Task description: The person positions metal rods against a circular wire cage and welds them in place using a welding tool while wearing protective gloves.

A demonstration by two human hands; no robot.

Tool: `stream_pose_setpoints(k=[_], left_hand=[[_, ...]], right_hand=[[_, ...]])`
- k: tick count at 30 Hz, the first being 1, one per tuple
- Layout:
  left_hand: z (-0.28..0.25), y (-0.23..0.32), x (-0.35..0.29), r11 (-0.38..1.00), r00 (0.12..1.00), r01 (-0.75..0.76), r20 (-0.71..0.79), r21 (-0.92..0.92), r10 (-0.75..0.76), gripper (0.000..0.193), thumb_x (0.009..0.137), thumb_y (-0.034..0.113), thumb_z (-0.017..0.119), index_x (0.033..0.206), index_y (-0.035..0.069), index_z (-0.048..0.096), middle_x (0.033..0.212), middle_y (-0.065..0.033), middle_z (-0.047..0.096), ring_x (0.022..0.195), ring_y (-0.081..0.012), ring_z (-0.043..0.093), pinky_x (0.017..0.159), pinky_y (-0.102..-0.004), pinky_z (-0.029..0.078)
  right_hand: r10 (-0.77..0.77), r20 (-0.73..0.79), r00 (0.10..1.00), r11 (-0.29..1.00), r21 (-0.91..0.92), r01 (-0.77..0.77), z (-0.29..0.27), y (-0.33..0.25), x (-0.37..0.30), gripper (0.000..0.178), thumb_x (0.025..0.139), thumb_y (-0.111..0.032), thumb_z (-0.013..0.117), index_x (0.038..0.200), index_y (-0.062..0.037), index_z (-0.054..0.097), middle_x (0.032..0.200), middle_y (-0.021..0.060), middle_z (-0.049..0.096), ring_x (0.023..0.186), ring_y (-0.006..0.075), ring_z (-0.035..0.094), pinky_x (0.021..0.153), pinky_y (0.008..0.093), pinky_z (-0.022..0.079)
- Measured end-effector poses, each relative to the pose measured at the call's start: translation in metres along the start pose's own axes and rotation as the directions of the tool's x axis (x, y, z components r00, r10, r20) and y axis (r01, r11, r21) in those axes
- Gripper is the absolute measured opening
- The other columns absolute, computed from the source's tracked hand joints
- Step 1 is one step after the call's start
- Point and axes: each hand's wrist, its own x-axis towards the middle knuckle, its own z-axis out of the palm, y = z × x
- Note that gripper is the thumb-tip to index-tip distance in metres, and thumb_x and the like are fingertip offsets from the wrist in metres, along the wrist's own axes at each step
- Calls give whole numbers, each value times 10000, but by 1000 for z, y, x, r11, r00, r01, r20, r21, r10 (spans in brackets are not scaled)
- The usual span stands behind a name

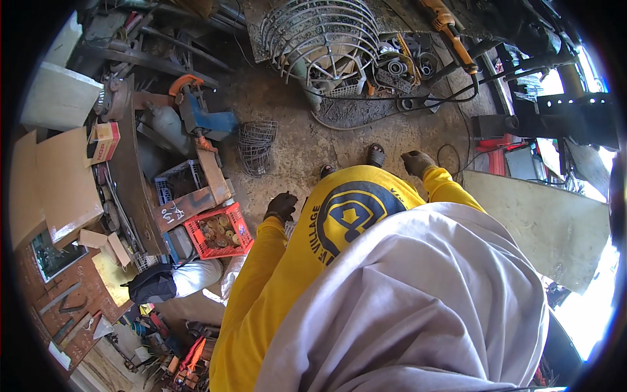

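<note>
My left hand (pixel 281 206), in a dark glove, hangs beside my yellow sleeve over the floor. Its fingers are loosely bent and a little apart, with nothing seen in them. On the other side, my right hand (pixel 418 163), dark-gloved too, hangs out from my yellow cuff, open and away from any object. Nearest to the left hand are a red plastic crate (pixel 219 232) of round metal pieces and a wire basket (pixel 257 147) on the floor. Ahead of my sandalled feet stands a large round cage of metal bars (pixel 321 39).
An orange power tool (pixel 450 34) with a black cable lies at the far right. A blue machine with an orange part (pixel 202 114) stands left. Cardboard sheets (pixel 65 183) and a workbench (pixel 78 287) fill the left side. A large pale board (pixel 539 228) lies on the right.
</note>
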Motion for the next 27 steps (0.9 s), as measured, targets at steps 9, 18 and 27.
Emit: stream_pose_setpoints(k=[9, 18, 27], left_hand=[[-1, 18, -4, 995, 1000, 13, -17, 102, -11, 577, 844, 323, 674, 1344, 54, 563, 1125, -117, 660, 919, -257, 687, 622, -444, 585], [1, 17, 1, 991, 999, 37, -22, 128, -34, 551, 873, 314, 647, 1351, 55, 555, 1152, -124, 653, 948, -263, 685, 627, -425, 579], [5, 22, -12, 996, 999, 52, -10, 72, -52, 556, 878, 325, 652, 1354, 55, 554, 1114, -110, 656, 909, -251, 673, 625, -425, 568]], right_hand=[[13, 7, 1000, 998, 56, -13, 0, 15, 8, 410, 970, -389, 583, 1019, 2, 696, 759, 72, 666, 638, 185, 615, 613, 345, 491], [-22, 4, 1000, 1000, 7, 22, -8, 10, 8, 412, 969, -390, 580, 1008, 4, 696, 760, 78, 669, 640, 193, 619, 628, 352, 496], [-33, 16, 999, 999, -26, 33, -10, 15, 18, 415, 977, -402, 557, 924, -13, 690, 732, 78, 661, 628, 195, 615, 628, 353, 489]])
